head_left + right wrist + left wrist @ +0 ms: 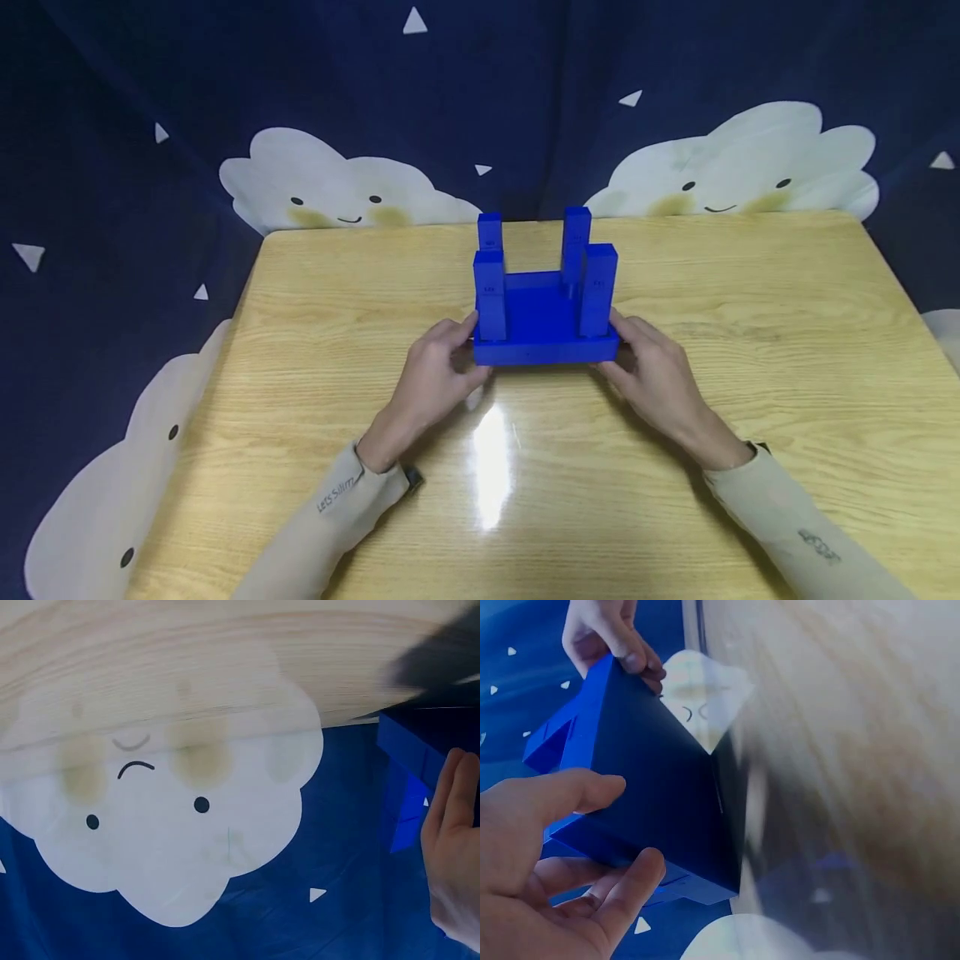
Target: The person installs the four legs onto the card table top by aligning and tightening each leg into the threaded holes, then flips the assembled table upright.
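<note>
A blue rectangular base [546, 352] with several upright square posts [598, 290] at its corners is between my two hands, over the middle of the table. My left hand [431, 375] holds its left side, thumb and fingers on the near left corner. On the opposite side my right hand [660, 375] grips the near right corner. The left wrist view shows the base's flat underside [656, 772], with its far edge close to the tabletop; whether it touches I cannot tell. In the right wrist view, only part of the base [409, 746] appears beside my right hand [457, 847].
The light wooden table [750, 333] spreads to both sides, with a bright glare [491, 467] in front of the base. A dark blue curtain [525, 83] with white clouds and triangles hangs behind the table and along its sides.
</note>
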Motion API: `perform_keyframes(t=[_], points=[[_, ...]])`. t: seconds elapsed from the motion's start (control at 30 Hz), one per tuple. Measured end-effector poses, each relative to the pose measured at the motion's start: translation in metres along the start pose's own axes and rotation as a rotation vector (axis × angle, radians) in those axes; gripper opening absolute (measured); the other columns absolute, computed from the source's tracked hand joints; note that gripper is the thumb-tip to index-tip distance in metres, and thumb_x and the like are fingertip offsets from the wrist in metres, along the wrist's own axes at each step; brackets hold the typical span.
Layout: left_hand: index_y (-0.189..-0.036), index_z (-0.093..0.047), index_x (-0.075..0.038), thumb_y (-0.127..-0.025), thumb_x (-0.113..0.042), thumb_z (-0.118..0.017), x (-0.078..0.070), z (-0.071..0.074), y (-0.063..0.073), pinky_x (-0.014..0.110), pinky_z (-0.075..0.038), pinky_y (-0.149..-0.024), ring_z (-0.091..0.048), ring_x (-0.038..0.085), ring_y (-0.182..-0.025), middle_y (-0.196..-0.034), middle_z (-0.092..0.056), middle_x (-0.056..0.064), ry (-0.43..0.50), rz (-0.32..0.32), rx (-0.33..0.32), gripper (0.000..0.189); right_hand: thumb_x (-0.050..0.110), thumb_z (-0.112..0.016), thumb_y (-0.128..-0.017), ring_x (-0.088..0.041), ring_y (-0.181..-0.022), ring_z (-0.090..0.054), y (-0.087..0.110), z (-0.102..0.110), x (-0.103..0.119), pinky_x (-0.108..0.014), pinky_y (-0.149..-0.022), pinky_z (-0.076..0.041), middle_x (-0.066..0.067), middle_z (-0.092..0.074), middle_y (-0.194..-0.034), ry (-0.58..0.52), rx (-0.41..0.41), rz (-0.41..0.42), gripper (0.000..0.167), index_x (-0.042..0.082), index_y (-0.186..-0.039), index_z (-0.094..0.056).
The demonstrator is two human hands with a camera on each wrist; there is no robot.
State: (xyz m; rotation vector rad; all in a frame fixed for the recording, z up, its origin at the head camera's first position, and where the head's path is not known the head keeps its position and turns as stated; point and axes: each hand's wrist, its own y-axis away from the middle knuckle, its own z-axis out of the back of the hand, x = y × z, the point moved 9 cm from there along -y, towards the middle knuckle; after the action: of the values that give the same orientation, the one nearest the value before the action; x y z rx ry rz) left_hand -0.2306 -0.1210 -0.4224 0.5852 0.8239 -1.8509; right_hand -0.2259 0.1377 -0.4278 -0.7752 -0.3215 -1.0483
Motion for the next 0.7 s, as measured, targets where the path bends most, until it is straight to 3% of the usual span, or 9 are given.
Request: perform_keyframes(t=[0.2,0.33,0.5,0.6,0.7], points=[[-0.148,-0.057,0.014,-0.088,-0.004,-0.086,-0.005,0.005,-0.002,0.044,-0.064,-0.089,-0.077,0.035,-0.100,-0.110,-0.073,0.019,0.022,-0.030,0.038,0.069,-0.008,-0.087,-0.087,-0.042,-0.104,-0.077,-0.002,0.007,0.002,-0.051,-0.081,-0.065,-0.023,-0.076,-0.113,-0.025,-0.057,0.074,0.064,-0.009,-0.147,-0.063],[-0.144,-0.060,0.015,-0.088,-0.002,-0.087,-0.008,0.012,-0.004,0.043,-0.065,-0.087,-0.077,0.036,-0.095,-0.107,-0.073,0.018,0.041,-0.077,0.032,0.064,-0.006,-0.087,-0.087,-0.042,-0.100,-0.078,-0.004,0.011,0.007,-0.051,-0.079,-0.066,-0.025,-0.077,-0.112,0.001,-0.062,0.188,0.062,-0.010,-0.144,-0.064],[-0.131,-0.069,0.018,-0.086,0.001,-0.088,-0.020,0.022,-0.006,0.040,-0.066,-0.078,-0.076,0.034,-0.086,-0.099,-0.074,0.018,-0.040,-0.254,-0.034,0.052,-0.005,-0.075,-0.091,-0.042,-0.094,-0.079,-0.008,0.015,0.012,-0.053,-0.075,-0.066,-0.028,-0.077,-0.111,0.044,-0.059,0.340,0.053,-0.013,-0.142,-0.062],[-0.125,-0.071,0.019,-0.085,0.001,-0.089,-0.029,0.027,-0.007,0.039,-0.064,-0.072,-0.073,0.032,-0.081,-0.095,-0.075,0.019,-0.102,-0.369,-0.083,0.047,-0.004,-0.073,-0.090,-0.042,-0.091,-0.080,-0.011,0.019,0.012,-0.053,-0.070,-0.066,-0.029,-0.077,-0.112,0.043,-0.068,0.368,0.051,-0.014,-0.139,-0.063],[-0.122,-0.074,0.017,-0.084,0.001,-0.091,-0.034,0.031,-0.008,0.038,-0.062,-0.070,-0.071,0.030,-0.078,-0.093,-0.075,0.018,-0.129,-0.422,-0.117,0.045,-0.001,-0.073,-0.093,-0.042,-0.088,-0.080,-0.014,0.022,0.012,-0.052,-0.068,-0.066,-0.030,-0.077,-0.112,0.028,-0.064,0.372,0.048,-0.014,-0.138,-0.064]])
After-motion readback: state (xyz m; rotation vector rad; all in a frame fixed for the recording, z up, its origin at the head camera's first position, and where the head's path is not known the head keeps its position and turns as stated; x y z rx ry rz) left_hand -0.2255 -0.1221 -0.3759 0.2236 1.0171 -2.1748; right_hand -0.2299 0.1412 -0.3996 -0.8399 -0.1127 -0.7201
